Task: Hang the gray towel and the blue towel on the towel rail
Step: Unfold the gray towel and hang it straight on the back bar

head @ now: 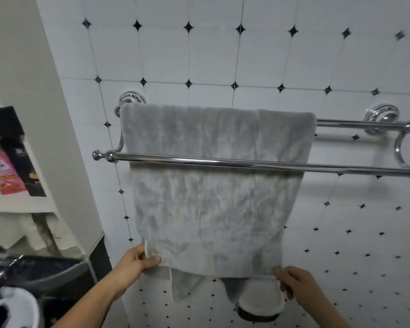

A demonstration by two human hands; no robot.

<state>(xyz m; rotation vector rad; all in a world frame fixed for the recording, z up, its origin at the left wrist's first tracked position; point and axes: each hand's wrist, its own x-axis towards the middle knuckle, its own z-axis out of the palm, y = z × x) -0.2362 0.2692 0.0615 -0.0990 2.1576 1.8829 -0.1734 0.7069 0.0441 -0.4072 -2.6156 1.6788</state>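
The gray towel hangs over the back bar of the chrome double towel rail on the tiled wall and drops behind the front bar. My left hand pinches its lower left corner between thumb and fingers. My right hand pinches its lower right corner. The right part of the back bar is bare. No blue towel is in view.
A slipper toe shows below the towel's hem. At the left stand a shelf with a pink packet and a dark box, a dark bin below, and a beige wall edge.
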